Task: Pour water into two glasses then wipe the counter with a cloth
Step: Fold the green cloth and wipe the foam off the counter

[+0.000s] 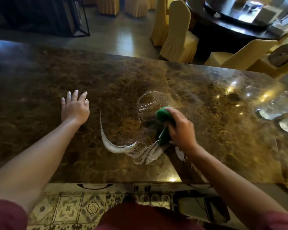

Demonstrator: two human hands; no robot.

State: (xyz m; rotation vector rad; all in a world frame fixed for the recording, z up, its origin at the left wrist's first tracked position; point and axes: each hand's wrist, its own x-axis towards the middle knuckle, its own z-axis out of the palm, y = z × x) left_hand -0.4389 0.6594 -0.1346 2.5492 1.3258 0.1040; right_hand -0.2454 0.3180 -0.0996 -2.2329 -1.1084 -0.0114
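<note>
Head view looks down on a brown marble worktop [56, 77], with much of the right side blurred. Two glasses [279, 112] stand near the right edge; they show only as pale, smeared shapes with bright glints, and whether they hold water cannot be told. The nearer one is partly cut by the frame border.

The right hand [181, 128] has its grip closed around a green cloth [163, 118], pressed to the worktop near the middle. Only the cloth's far end and a strip along the fingers show; the rest is hidden under the hand, and motion blur softens its outline, so it could be a sponge as well as a cloth. White foam streaks [128, 150] curve in a wide arc toward the near edge, with a thinner loop beyond the cloth; part of the foam is covered by the right wrist.

The left hand [74, 107] lies flat, fingers spread wide, holding nothing, well apart from the cloth and foam.

Bare stone lies to the left and along the far side. The near edge runs just above patterned floor tiles [83, 206]; dark objects on the floor at lower right are too dim to name. Beyond the far edge stand chairs in yellow covers [178, 35].
</note>
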